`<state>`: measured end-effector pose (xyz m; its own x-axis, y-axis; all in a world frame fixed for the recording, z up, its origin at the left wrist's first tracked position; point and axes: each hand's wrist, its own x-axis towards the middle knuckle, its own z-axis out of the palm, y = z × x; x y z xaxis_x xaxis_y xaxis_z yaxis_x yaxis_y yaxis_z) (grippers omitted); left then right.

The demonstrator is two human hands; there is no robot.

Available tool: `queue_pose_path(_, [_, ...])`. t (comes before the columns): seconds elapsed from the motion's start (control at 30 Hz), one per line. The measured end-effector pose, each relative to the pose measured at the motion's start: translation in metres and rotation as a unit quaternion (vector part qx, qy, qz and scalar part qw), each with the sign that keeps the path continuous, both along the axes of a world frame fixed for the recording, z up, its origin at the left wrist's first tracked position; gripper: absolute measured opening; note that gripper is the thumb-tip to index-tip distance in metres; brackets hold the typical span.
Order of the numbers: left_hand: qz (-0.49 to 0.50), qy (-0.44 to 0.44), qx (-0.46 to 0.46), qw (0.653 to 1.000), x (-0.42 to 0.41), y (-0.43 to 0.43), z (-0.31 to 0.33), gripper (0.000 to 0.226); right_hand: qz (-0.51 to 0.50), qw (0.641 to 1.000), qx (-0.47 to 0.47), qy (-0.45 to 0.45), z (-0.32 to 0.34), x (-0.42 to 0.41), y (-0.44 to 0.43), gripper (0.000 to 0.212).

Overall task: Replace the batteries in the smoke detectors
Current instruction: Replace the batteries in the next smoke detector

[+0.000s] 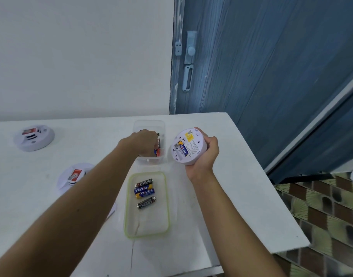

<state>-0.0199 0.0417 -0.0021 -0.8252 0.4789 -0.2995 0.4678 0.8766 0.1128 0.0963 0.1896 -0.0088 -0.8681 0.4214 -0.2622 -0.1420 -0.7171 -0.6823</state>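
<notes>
**Q:** State the pose of each hand, left first.

**A:** The left hand (143,141) reaches forward, back up, into the clear container (149,123) at the far middle of the table (221,196). Its fingers curl down among the loose batteries (158,145). The back of the hand hides them, so it cannot be told whether they grip one. The right hand (204,156) holds the open smoke detector (188,146) just right of the container. Its fingers wrap round the rim, and the underside tilts toward the camera. One blue-and-yellow battery (183,149) sits in the compartment.

**Q:** What lies around them, and what obstructs the view?

**A:**
- Far left: a second detector (34,137) lies on the table.
- Nearer on the left: a third detector (75,174), partly covered by the left forearm.
- Near middle: a lid (128,206) lies flat, carrying four batteries (144,193) side by side.
- Right, beyond the table: a door (271,66) and a patterned floor (321,216).

**Q:** What are the materials and shapes?

**A:**
- Detectors: round discs of white plastic.
- Container: transparent, rectangular, with rounded corners.
- Lid: clear with a green rim.
- Table: flat, white and matte.
- Door: blue and wood-grained.
</notes>
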Motion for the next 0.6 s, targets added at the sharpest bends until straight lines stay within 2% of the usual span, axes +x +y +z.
queue_pose_path(0.13, [-0.004, -0.001, 0.023, 1.000, 0.004, 0.003, 0.006, 0.009, 0.001, 1.000, -0.001, -0.006, 0.001, -0.001, -0.002, 0.052])
queue_pose_path(0.33, [-0.019, -0.023, 0.006, 1.000, 0.007, 0.000, 0.014, 0.023, 0.000, 1.000, -0.002, 0.001, -0.001, 0.000, -0.003, 0.046])
queue_pose_path(0.43, [-0.031, -0.025, 0.015, 0.999, 0.011, -0.002, 0.019, 0.021, -0.003, 1.000, -0.001, 0.004, 0.000, 0.000, -0.005, 0.042])
queue_pose_path(0.6, [-0.027, -0.019, 0.084, 0.996, 0.019, -0.002, 0.021, 0.014, -0.003, 1.000, -0.004, 0.007, 0.004, 0.002, -0.009, 0.044])
